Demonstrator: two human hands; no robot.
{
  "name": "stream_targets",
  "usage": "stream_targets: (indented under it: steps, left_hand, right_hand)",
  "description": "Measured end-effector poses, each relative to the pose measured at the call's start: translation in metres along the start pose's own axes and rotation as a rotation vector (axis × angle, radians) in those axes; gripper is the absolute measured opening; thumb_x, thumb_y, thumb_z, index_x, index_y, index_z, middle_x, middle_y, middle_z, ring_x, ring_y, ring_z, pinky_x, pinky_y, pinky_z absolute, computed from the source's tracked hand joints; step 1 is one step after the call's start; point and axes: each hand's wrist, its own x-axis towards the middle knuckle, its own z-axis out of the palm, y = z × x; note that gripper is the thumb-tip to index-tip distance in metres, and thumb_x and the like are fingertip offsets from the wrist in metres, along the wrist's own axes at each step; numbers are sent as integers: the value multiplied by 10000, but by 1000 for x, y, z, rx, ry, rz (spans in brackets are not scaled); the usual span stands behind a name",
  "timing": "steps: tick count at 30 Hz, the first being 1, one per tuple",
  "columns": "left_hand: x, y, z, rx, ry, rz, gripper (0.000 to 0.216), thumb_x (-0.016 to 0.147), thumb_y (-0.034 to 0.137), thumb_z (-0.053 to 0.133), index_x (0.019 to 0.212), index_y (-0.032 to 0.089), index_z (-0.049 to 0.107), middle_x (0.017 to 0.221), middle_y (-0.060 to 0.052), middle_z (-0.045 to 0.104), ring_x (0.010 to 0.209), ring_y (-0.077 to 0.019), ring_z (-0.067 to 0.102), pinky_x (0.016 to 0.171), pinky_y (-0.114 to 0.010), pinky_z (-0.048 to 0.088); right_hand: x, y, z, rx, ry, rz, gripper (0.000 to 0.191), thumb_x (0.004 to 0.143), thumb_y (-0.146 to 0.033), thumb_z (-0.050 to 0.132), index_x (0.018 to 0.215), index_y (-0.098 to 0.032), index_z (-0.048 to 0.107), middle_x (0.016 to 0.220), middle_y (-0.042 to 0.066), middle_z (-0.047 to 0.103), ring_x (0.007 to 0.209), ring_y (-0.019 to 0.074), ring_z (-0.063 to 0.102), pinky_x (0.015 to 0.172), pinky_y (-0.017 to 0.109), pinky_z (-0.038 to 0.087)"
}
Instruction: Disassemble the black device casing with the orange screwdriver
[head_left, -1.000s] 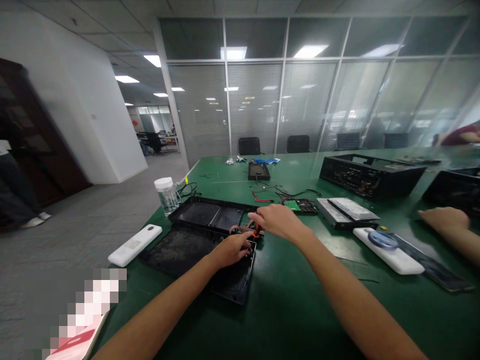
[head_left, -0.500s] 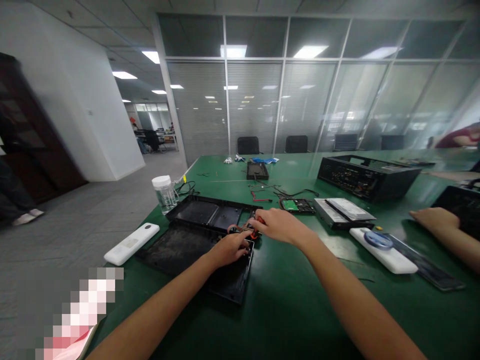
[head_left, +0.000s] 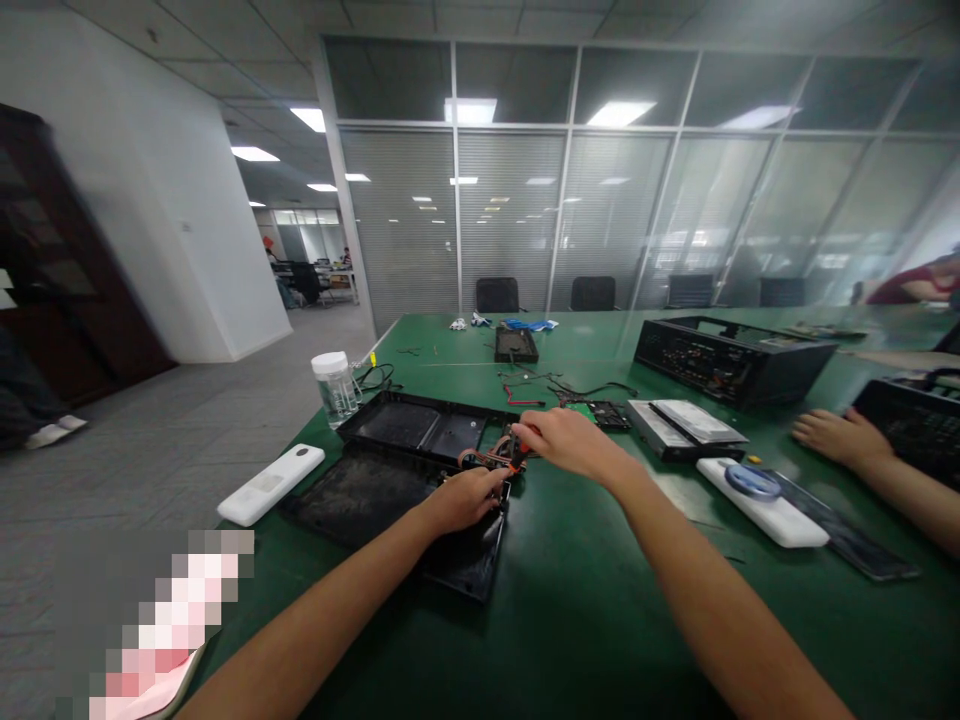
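An opened black plastic casing (head_left: 360, 490) lies on the green table in front of me, its two halves side by side. My right hand (head_left: 566, 438) is closed around an orange-and-black screwdriver (head_left: 519, 458), which points down at the casing's right side. Close to the tool's lower end, my left hand (head_left: 466, 497) rests over the casing's edge with fingers curled together; what they pinch is hidden. Thin reddish wires (head_left: 474, 457) loop out between the casing and the screwdriver.
A lidded clear bottle (head_left: 335, 385) and a white device (head_left: 271, 484) stand left. Right are a silver-black drive unit (head_left: 686, 428), another white device (head_left: 757, 505) and a black computer case (head_left: 731, 365). A co-worker's hand (head_left: 844, 438) rests at far right.
My view has shifted slightly. The screwdriver is tilted a little differently, and both my hands stay at the casing's right side. The co-worker's hand has moved left.
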Motion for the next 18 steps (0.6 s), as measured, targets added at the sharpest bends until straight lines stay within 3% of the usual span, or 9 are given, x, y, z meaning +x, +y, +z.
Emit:
stream_targets:
  steps: [3, 5, 8, 10, 12, 14, 16, 18]
  left_hand:
    - [-1, 2, -2, 8, 10, 41, 468, 805, 132, 515, 1244, 203, 365, 1000, -38, 571, 973, -171, 519, 882, -284, 376]
    - [0, 2, -3, 3, 33, 49, 443, 819, 131, 493, 1240, 196, 373, 973, -32, 584, 960, -163, 522, 885, -280, 373]
    - [1, 1, -4, -11, 37, 75, 391, 821, 148, 501, 1201, 191, 422, 925, -18, 611, 956, -157, 523, 884, -266, 367]
    - [1, 0, -4, 0, -25, 114, 315, 799, 150, 529, 1110, 200, 508, 885, -6, 624, 906, -152, 539, 834, -244, 383]
    - [0, 0, -5, 24, -91, 149, 260, 778, 149, 550, 1029, 213, 570, 846, 1, 634, 845, -145, 550, 776, -225, 393]
    - [-1, 2, -7, 36, -108, 174, 272, 763, 165, 565, 1028, 223, 587, 825, 1, 645, 828, -148, 550, 757, -223, 394]
    - [-1, 5, -12, 27, -81, 191, 322, 748, 196, 580, 1070, 220, 576, 816, -4, 653, 839, -160, 546, 771, -233, 395]
    - [-1, 5, -19, 18, -27, 197, 351, 738, 208, 578, 1089, 201, 569, 830, -15, 654, 850, -168, 544, 806, -250, 394]
  right_hand:
    - [-4, 33, -11, 390, 65, 34, 472, 872, -514, 321, 726, -160, 598, 586, 5, 561, 531, 111, 492, 528, 224, 332]
    - [-11, 55, -11, 762, 161, 121, 447, 855, -528, 350, 795, -159, 594, 517, -31, 488, 443, 89, 414, 453, 212, 305]
    - [-30, 75, 7, 1326, 313, 243, 346, 817, -495, 458, 893, -174, 566, 634, -20, 530, 483, 78, 441, 427, 193, 325]
    - [-48, 73, 29, 1543, 286, 303, 288, 764, -426, 571, 917, -183, 555, 777, 8, 567, 594, 87, 512, 501, 198, 402]
    - [-65, 61, 51, 1625, 205, 335, 264, 722, -356, 634, 904, -188, 544, 828, 13, 561, 659, 99, 539, 571, 219, 444]
    - [-80, 40, 70, 1587, 188, 324, 207, 720, -329, 632, 824, -197, 512, 801, -6, 541, 596, 86, 513, 521, 209, 428]
    - [-91, 15, 81, 1409, 165, 294, 170, 793, -356, 530, 774, -193, 484, 733, -16, 523, 504, 73, 456, 455, 201, 391]
    - [-100, -13, 84, 1065, 86, 155, 190, 854, -356, 427, 854, -185, 510, 804, 23, 562, 611, 110, 519, 557, 243, 442]
